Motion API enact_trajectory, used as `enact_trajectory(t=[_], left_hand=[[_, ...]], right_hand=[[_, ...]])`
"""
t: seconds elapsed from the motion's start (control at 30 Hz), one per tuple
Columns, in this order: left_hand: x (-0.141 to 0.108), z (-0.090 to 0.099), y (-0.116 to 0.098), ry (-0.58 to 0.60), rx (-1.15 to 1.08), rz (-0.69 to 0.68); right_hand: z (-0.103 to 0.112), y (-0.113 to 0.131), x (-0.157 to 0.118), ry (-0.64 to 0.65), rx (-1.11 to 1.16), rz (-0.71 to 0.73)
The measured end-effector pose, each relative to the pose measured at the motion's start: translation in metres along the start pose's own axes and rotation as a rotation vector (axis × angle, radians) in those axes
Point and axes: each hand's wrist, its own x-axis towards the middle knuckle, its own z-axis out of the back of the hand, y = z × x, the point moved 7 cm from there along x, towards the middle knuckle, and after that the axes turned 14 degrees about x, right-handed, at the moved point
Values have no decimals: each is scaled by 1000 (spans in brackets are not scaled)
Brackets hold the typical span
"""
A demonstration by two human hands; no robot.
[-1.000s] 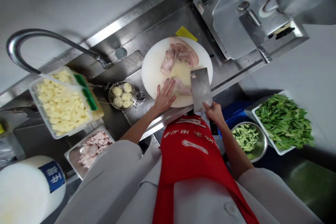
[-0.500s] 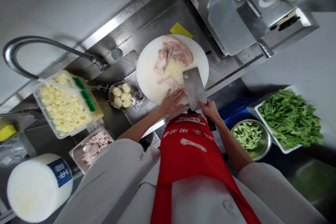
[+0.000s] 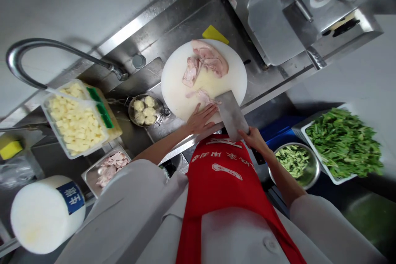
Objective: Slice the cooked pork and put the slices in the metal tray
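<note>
1) At the left, a metal tray (image 3: 90,173) of cut meat (image 3: 109,168) is partly hidden by the white sleeve (image 3: 133,181)

2) The left hand (image 3: 201,120) lies flat, palm down, over the near side of the round board (image 3: 173,82); its fingers point right and slightly away, a little spread, gripping nothing

3) The thin meat strip (image 3: 202,97) lies on the board just beyond those fingers, its long axis running left to right and dipping nearer the person at its right end; of the 2 hands, the left is nearer, but whether it presses the strip I cannot tell

4) The cleaver (image 3: 232,115) slants away and leftward, its far left corner just beside the strip's right end, its left edge facing the left fingertips; contact is too small to make out

5) The right hand (image 3: 255,140) is wrapped around the cleaver's handle, covering part of it
</note>
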Motion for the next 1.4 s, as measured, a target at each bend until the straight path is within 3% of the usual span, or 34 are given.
enact_trajectory(t=[0.13,0.33,0.5,0.7,0.87,1.07,1.23,1.4], left_hand=[[-3,-2,12,11,25,-2],[-4,2,14,15,56,-55],[-4,2,14,15,53,-70],[-6,4,15,9,35,-62],[-11,9,19,32,37,-98],[-13,1,22,34,26,-114],[-13,2,23,20,35,-101],[-13,3,24,31,20,-129]], right_hand=[[-3,-5,3,13,-85,-14],[-14,19,21,-29,-82,9],[-10,5,8,58,-81,-3],[-25,13,25,-55,-73,25],[-38,22,32,-82,-45,41],[-51,34,37,-108,-7,-5],[-49,28,22,-91,-48,61],[-47,17,9,-143,-158,20]])
